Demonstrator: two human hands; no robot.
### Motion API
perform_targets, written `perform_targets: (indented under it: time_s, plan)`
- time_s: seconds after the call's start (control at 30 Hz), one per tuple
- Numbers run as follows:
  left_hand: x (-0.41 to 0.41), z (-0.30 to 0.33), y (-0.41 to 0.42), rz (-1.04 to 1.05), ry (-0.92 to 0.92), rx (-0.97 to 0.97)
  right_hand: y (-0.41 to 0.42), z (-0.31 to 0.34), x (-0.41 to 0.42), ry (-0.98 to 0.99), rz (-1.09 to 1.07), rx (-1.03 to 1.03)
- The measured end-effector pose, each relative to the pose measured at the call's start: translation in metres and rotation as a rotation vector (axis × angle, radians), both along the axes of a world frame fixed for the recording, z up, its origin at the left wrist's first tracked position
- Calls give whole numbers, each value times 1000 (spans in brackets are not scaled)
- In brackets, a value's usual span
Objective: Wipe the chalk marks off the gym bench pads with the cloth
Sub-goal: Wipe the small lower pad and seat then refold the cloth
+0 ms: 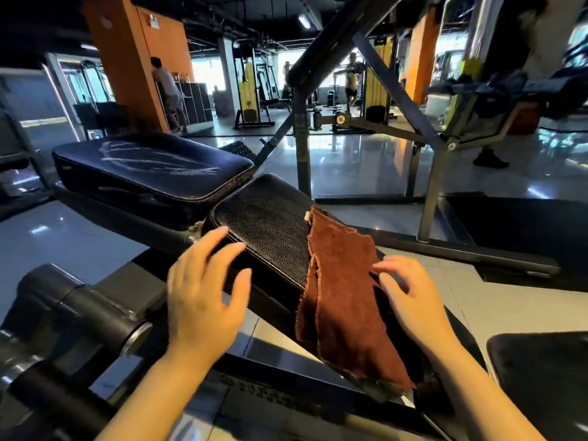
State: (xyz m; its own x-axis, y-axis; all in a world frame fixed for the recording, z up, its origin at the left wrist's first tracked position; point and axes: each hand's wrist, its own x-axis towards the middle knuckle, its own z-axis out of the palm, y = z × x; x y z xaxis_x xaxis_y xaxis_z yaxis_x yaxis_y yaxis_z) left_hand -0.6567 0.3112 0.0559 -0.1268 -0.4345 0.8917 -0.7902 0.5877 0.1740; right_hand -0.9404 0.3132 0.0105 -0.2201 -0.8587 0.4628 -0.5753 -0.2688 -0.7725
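Observation:
A brown cloth [343,297] lies draped over the near black bench pad [270,224], hanging off its right side. White chalk marks streak the far black pad [149,163], which sits to the upper left. My left hand [203,288] hovers over the near pad's left edge with fingers spread and holds nothing. At the cloth's right edge, my right hand [410,294] has loosely bent fingers whose tips touch the cloth.
A black roller pad [79,307] and the bench frame lie at lower left. A steel rack frame [302,128] rises just behind the bench. Another dark pad [541,377] is at lower right. People and machines stand far back on the glossy floor.

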Motion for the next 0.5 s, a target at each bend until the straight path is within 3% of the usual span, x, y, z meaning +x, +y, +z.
perform_targets:
  time_s: [0.13, 0.27, 0.37, 0.5]
  plan:
    - [-55, 27, 4, -65, -306, -129, 17, -16, -18, 66, 89, 126]
    - [-93, 37, -6, 6, -734, 324, 17, -7, -20, 141, 100, 214]
    - [-85, 22, -7, 25, -788, 393, 22, 0, -12, 118, 47, 223]
    - [-78, 18, -1, 74, -880, 376, 26, 4, 0, -87, 17, 151]
